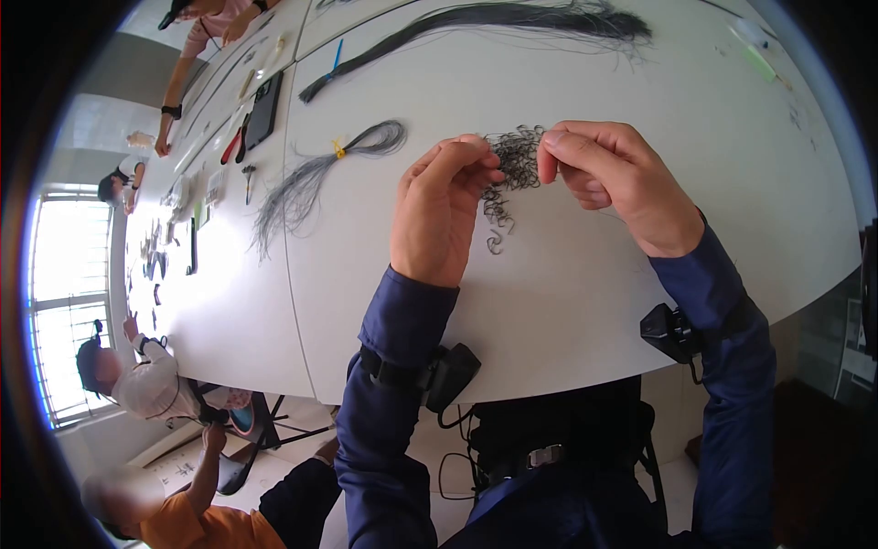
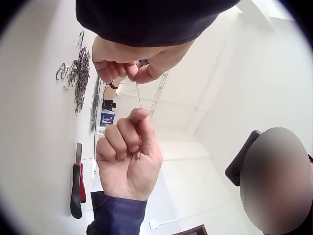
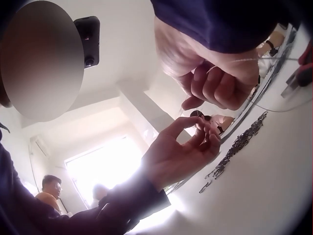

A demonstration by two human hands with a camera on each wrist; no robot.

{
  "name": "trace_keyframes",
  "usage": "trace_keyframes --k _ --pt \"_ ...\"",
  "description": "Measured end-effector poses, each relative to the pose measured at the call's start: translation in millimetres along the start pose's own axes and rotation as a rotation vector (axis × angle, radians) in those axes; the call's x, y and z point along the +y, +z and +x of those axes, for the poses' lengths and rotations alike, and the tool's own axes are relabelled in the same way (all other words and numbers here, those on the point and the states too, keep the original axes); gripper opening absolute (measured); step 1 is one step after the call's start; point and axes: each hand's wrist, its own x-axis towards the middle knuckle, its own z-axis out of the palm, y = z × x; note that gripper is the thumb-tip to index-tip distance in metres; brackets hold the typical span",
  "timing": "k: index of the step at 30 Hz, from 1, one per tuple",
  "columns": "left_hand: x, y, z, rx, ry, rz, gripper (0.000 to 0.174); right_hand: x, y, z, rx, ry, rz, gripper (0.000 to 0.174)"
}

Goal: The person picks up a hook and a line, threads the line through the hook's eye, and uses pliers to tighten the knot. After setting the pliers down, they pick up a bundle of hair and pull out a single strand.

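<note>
Head view, left hand: is hovering over the white bench, fingertips pressed together above the 9 o'clock edge of the curly clump. What they are pinching is too fine to make out here.
Head view, right hand: is closing thumb and fingers above the clump's 3 o'clock edge, knuckles hiding the grip.
Head view, surroundings: a grey tied bundle is lying at the clump's 9 o'clock.
Left wrist view, fine strand: is running taut between the left hand at 12 o'clock, which is pinching its upper end, and the right hand at 6 o'clock, which is fisting round its lower end. The clump is lying on the bench at 10 o'clock, apart from both hands.
Right wrist view, hands: the right hand, at 1 o'clock, is curling its fingers. The left hand is pinching thumb to finger. Glare is washing out most of the strand, and the clump is blurring at 4 o'clock.
</note>
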Motion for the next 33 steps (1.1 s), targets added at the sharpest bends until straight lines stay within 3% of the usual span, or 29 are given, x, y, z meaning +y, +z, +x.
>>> trace_keyframes --k 10,13,16,19,22,25,29,33 --pt "2.7 -0.7 1.0 -0.011 -0.128 -0.107 0.013 -7.4 -6.5 -0.8 -0.037 0.148 0.002 0.036" --pt "4.4 3.5 -0.9 0.001 -0.135 -0.138 0.011 2.0 -7.6 -0.7 -0.044 0.119 -0.359 0.039" --pt "5.3 7.1 -3.8 -0.02 -0.076 -0.086 0.011 14.8 -4.2 -0.3 0.096 -0.204 -0.587 0.048" --pt "5.2 15.2 -8.2 0.007 0.002 -0.004 0.01 8.4 5.3 1.4 0.056 -0.251 -0.284 0.051" --pt "4.6 20.9 -12.5 0.028 0.042 0.053 0.009 9.0 11.4 3.2 -0.07 -0.051 0.125 0.046" --pt "3.3 21.5 -13.0 0.034 0.04 0.082 0.01 2.9 9.0 1.0 -0.143 0.156 0.264 0.04" --pt "0.9 19.2 -11.7 0.034 0.043 0.108 0.012 -3.0 9.9 1.4 -0.079 0.2 0.173 0.034" --pt "-1.0 17.9 -11.0 0.027 0.035 0.081 0.012 12.9 20.8 5.8 0.075 -0.046 -0.02 0.028"
